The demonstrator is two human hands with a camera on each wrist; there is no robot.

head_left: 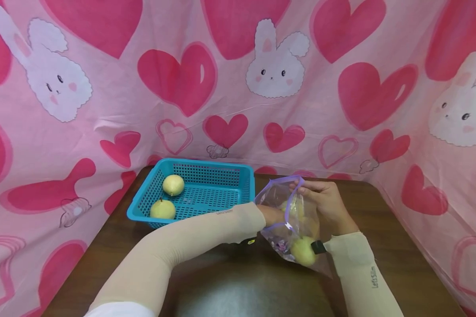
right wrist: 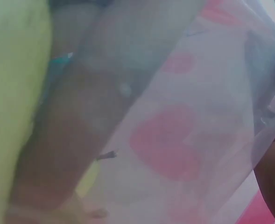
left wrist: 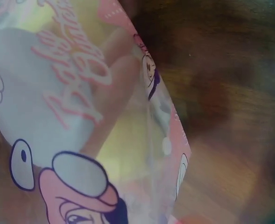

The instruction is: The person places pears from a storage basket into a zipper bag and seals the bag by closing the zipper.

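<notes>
Reaching inside a bag (head_left: 278, 243), left hand (head_left: 273, 215) has unclear grip; right hand (head_left: 328, 200) pinches rim (head_left: 287, 211).

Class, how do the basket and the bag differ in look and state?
The basket is blue and perforated; the bag is see-through with a purple rim. The basket rests on the table, while the right hand holds the bag's rim. The basket looks stiff; the bag looks limp. Both hold pale yellow fruit.
</notes>
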